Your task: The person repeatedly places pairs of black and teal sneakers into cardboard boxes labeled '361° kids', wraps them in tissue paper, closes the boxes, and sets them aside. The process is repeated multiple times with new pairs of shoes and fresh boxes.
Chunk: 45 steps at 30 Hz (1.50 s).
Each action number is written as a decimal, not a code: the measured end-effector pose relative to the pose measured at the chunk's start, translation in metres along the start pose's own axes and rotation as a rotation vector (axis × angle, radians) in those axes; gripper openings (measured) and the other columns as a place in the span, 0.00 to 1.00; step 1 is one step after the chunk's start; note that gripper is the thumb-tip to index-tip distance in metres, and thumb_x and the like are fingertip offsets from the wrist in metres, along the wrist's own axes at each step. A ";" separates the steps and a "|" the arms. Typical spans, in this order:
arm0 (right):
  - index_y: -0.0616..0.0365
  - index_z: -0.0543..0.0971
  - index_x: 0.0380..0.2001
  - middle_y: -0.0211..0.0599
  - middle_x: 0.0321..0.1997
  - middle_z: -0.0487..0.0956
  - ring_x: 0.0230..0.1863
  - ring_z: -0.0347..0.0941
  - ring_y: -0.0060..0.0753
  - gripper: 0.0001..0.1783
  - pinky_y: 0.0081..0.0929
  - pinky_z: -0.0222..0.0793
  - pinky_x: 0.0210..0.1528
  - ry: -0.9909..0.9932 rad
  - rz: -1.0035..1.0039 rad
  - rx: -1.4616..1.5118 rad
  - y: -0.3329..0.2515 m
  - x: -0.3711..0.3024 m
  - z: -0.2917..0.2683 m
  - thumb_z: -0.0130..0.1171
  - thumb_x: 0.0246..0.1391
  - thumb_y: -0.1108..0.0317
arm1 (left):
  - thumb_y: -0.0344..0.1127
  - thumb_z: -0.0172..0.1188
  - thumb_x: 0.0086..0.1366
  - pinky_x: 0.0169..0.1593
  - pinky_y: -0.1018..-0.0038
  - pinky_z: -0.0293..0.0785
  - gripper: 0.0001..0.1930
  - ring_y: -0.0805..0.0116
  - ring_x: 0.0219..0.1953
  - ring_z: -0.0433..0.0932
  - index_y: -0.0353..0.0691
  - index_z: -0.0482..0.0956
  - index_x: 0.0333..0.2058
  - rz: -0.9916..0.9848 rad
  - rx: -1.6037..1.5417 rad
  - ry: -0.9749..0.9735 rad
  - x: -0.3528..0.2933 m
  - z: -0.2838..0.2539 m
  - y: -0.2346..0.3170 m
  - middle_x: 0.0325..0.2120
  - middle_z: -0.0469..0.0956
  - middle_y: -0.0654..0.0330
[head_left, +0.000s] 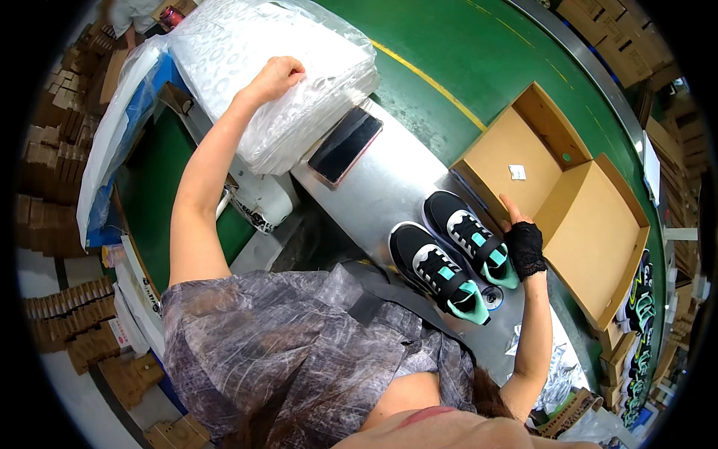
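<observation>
Count two black-and-mint sneakers (pixel 436 266), one smartphone (pixel 345 146), one cardboard shoebox (pixel 516 138) with one lid (pixel 598 247), one white sachet (pixel 517 172), one plastic-wrapped bundle (pixel 232 60), one black fingerless glove (pixel 526 250).

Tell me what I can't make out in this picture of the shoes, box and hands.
All in the head view:
Left hand: its curl hides whether it pinches the plastic sheets.
Right hand: its own back hides whether it presses on the box.
Shoes: soles face down, hidden by the uppers.
Person at upper left: mostly cut off by the picture's edge.
</observation>
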State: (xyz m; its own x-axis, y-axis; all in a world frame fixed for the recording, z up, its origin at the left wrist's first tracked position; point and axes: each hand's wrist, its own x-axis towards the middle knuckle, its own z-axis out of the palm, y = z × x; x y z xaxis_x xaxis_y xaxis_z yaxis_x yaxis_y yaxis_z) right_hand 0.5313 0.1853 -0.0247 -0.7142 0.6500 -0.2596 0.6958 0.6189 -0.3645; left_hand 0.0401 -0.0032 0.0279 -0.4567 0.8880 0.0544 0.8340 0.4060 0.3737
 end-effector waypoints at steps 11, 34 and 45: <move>0.44 0.62 0.54 0.52 0.41 0.73 0.43 0.69 0.53 0.27 0.39 0.66 0.45 -0.018 -0.005 -0.042 -0.002 0.005 0.000 0.51 0.48 0.71 | 0.35 0.51 0.60 0.31 0.80 0.67 0.11 0.75 0.24 0.71 0.32 0.76 0.32 -0.193 -0.443 0.330 -0.003 -0.011 -0.073 0.24 0.75 0.62; 0.61 0.70 0.43 0.37 0.34 0.75 0.33 0.70 0.25 0.22 0.21 0.65 0.36 0.189 -0.001 1.641 -0.095 -0.032 -0.093 0.50 0.52 0.54 | 0.35 0.46 0.65 0.39 0.86 0.68 0.11 0.84 0.33 0.71 0.34 0.73 0.36 0.391 -1.312 -0.222 0.021 -0.013 0.332 0.29 0.74 0.66; 0.65 0.73 0.35 0.43 0.32 0.76 0.33 0.71 0.36 0.20 0.32 0.66 0.34 0.765 0.489 1.271 0.027 0.024 -0.091 0.55 0.48 0.56 | 0.33 0.47 0.63 0.33 0.80 0.65 0.09 0.78 0.28 0.69 0.34 0.72 0.35 0.764 -0.332 0.562 0.031 -0.050 0.365 0.25 0.72 0.62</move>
State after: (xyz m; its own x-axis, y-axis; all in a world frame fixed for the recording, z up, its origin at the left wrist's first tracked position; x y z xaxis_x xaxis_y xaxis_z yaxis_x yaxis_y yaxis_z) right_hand 0.5394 0.2576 0.0403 0.0358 0.9752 -0.2183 0.0397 -0.2196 -0.9748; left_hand 0.3148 0.1612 0.2124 0.0133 0.6201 0.7844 0.8753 -0.3865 0.2907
